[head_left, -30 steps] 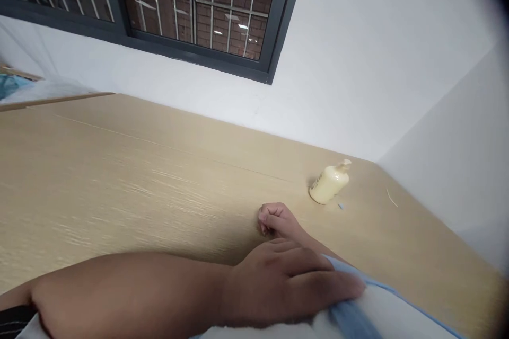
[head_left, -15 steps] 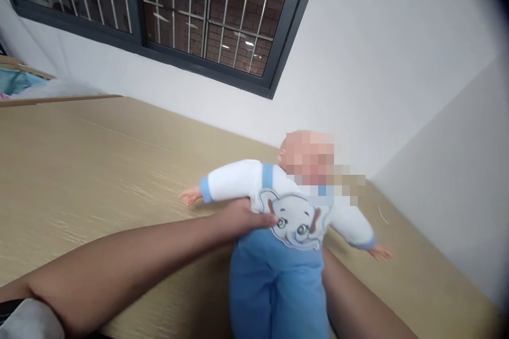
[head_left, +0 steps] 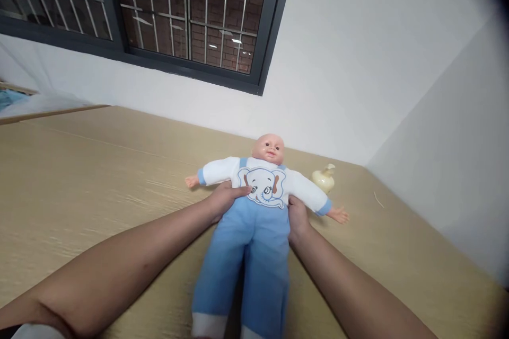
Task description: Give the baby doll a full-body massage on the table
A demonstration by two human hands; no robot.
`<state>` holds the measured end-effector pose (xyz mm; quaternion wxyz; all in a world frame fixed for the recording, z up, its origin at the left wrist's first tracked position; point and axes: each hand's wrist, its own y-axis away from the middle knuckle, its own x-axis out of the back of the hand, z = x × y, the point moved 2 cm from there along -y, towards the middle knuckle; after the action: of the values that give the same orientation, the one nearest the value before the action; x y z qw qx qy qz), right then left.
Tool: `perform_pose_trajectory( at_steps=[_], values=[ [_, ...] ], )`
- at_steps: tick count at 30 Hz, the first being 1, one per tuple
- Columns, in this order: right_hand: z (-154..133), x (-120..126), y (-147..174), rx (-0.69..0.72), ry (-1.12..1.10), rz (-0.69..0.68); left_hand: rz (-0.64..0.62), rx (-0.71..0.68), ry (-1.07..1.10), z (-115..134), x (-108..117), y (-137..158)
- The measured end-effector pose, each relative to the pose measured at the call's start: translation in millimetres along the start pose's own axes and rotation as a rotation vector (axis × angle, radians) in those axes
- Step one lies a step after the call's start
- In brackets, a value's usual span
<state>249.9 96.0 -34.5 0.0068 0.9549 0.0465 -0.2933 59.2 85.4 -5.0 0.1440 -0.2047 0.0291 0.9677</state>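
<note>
A baby doll [head_left: 254, 222] in a white top and blue trousers with an elephant patch faces me, its arms spread wide. My left hand [head_left: 226, 198] grips the doll's side at the waist, thumb across the patch's edge. On the other side, my right hand [head_left: 297, 217] is closed round the doll's waist, its fingers mostly hidden behind the body. The doll's legs point toward me, and its white cuffs reach the bottom of the view. Behind the doll's arm on the right stands a glossy cream-coloured vessel-like object [head_left: 323, 179], partly covered by the sleeve.
A wide tan tabletop [head_left: 99, 169] runs back to a white wall [head_left: 338, 53]. Above it is a dark-framed window [head_left: 191, 71] with metal bars. At the far left lies clear plastic [head_left: 47, 103] beside a blue item [head_left: 11, 98]. A thin pale strand [head_left: 378, 199] lies at right.
The doll has moved away from me and to the left, held between both hands. More of its legs shows, my right hand has come into sight, and the cream object is uncovered.
</note>
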Motion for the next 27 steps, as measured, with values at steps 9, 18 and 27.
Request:
perform_pose_trajectory(
  at_steps=[9, 18, 27],
  values=[
    [-2, 3, 5, 0.152, 0.59, -0.002, 0.27, -0.173, -0.782, 4, 15, -5],
    [-33, 2, 16, 0.437, 1.616, 0.227, 0.372, -0.303, -1.643, 21, 12, 1],
    [-31, -4, 24, 0.672, 1.35, 0.052, 0.288, -0.442, -1.342, 22, 15, 1]
  ],
)
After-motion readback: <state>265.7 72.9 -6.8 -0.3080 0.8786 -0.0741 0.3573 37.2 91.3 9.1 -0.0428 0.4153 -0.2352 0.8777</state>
